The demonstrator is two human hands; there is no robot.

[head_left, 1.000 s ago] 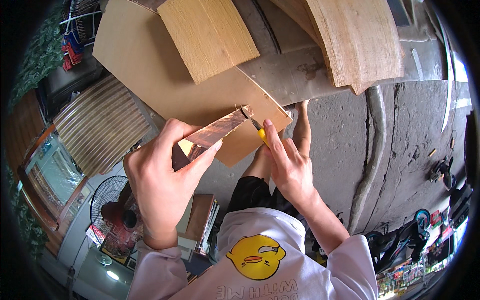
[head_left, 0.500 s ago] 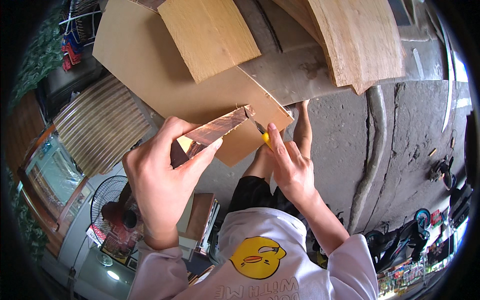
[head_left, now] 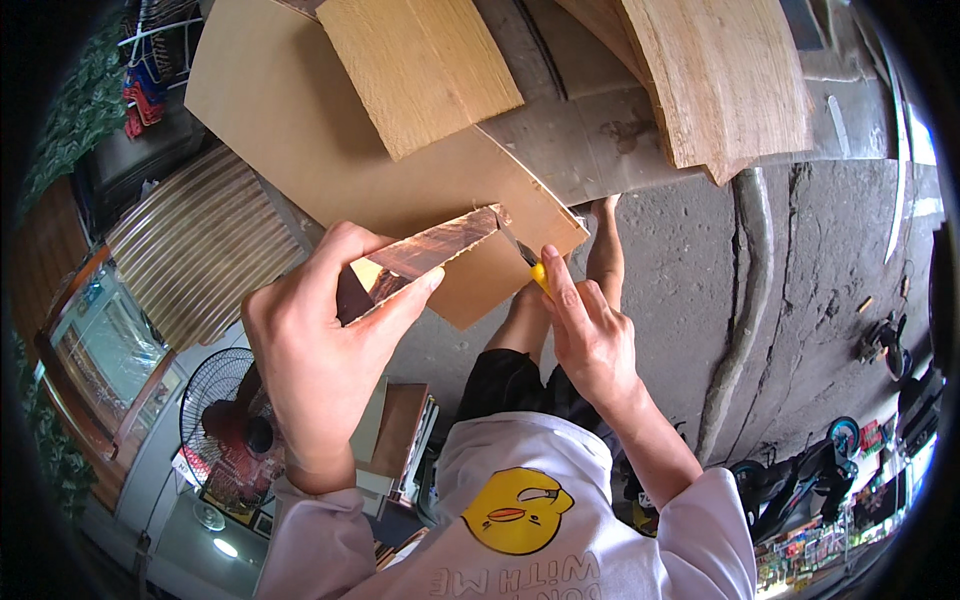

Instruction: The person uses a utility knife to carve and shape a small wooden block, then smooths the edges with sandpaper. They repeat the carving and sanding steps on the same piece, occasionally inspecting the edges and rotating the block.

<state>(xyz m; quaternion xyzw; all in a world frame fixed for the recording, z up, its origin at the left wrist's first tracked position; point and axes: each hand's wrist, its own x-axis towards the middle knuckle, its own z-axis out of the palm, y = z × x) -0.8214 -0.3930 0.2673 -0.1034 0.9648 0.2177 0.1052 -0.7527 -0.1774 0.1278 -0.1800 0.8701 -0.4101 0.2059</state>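
Note:
My left hand (head_left: 325, 340) is closed round a narrow strip of wood (head_left: 440, 245), dark brown and streaked, with a paler patch near the palm. Thumb and fingers pinch its near end, and the far end points up and to the right. In my right hand (head_left: 592, 335) is a utility knife (head_left: 540, 275) with a yellow handle. Its blade meets or lies just beside the rough right-hand end of the strip. My index finger stretches along the handle. Beneath both hands lies a large tan board (head_left: 300, 140).
A rough-sawn wooden slab (head_left: 420, 70) rests on the tan board. More pale planks (head_left: 715, 80) lie at the far right. A standing fan (head_left: 228, 425) and corrugated sheet (head_left: 205, 245) are on the left. Concrete floor (head_left: 670, 330) and a motorcycle (head_left: 800, 480) show on the right.
My right hand and the knife have shifted slightly right and toward me. The strip in my left hand has risen a little in the picture. Both grips stay the same.

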